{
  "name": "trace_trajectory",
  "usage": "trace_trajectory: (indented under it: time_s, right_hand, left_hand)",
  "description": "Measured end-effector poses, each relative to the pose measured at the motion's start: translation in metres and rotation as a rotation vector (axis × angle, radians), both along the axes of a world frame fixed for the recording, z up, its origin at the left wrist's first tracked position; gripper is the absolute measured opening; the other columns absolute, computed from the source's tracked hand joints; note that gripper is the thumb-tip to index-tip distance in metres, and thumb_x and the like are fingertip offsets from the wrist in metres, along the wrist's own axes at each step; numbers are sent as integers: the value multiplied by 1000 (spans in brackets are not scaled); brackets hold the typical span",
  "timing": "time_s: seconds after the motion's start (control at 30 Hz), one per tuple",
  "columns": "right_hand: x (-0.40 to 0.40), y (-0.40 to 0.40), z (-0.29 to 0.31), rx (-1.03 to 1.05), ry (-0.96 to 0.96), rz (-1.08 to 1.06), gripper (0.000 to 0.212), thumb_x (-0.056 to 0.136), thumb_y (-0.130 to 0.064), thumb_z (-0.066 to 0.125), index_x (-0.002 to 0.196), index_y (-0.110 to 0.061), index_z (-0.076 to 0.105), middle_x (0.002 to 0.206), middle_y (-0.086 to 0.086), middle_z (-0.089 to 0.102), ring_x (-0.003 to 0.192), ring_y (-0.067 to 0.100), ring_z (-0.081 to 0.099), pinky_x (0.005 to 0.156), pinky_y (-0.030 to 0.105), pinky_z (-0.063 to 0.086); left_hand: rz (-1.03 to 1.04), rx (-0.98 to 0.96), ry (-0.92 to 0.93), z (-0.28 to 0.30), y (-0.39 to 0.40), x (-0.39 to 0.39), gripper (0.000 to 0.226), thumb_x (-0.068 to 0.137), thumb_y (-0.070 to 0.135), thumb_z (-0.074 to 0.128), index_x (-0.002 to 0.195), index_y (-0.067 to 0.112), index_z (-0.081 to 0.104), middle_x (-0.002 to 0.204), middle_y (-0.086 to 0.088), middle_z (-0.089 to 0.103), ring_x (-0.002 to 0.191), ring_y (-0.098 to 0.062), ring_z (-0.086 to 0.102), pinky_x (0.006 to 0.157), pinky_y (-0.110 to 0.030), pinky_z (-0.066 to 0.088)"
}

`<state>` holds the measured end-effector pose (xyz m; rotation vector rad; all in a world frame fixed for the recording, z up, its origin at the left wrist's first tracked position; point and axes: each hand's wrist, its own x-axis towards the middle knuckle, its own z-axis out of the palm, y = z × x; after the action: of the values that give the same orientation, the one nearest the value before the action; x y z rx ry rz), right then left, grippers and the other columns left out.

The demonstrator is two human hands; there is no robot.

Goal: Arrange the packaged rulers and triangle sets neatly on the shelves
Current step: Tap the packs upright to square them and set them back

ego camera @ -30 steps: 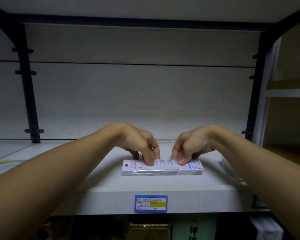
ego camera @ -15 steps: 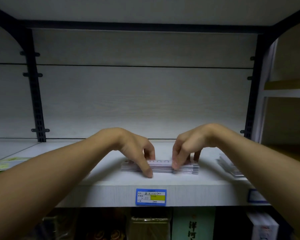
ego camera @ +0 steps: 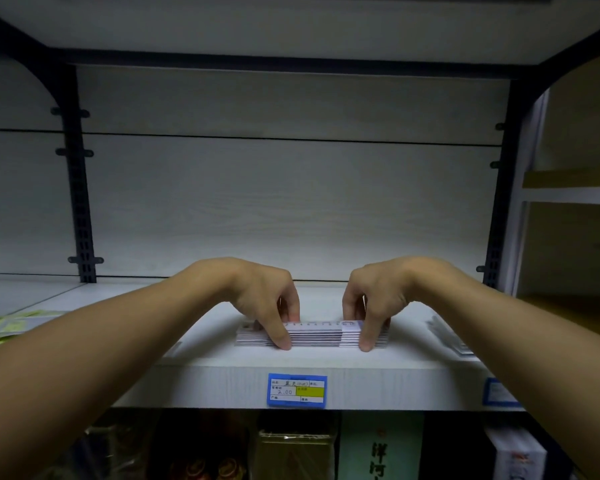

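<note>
Now both hands pinch the ruler stack (ego camera: 312, 336) at the shelf (ego camera: 222, 379) front, lower centre: left hand (ego camera: 267, 299) near its left end, right hand (ego camera: 374, 299) near its right. Stack looks squared; packs at the frame's right (ego camera: 447, 336) and left (ego camera: 11, 325) edges seemingly remain.

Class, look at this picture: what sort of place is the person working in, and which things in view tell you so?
Most likely a shop, perhaps a stationery aisle. A blue price label is fixed to the shelf edge, both hands grip a stack of packaged rulers above it, and more boxed goods sit on the shelf below.
</note>
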<state>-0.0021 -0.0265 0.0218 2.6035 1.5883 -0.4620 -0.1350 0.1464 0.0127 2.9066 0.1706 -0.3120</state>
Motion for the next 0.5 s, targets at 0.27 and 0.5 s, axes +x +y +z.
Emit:
trace_trajectory:
  time_s: [0.27, 0.5]
  right_hand:
    - [2, -2, -2, 12, 2, 2, 29, 64, -26, 93, 88, -24, 76, 85, -6, 73, 89, 23, 73, 71, 27, 58]
    - [8, -1, -4, 41, 49, -4, 32, 63, -24, 94, 90, -21, 78, 90, -2, 75, 88, 23, 73, 67, 24, 57]
  left_hand:
    - [5, 54, 59, 4, 2, -1, 35, 70, 39, 87, 100, 27, 73, 92, 11, 72, 86, -11, 67, 79, -25, 56]
    - [-4, 40, 56, 7, 2, -2, 32, 73, 33, 86, 102, 24, 76, 95, 8, 74, 85, -9, 67, 77, -22, 56]
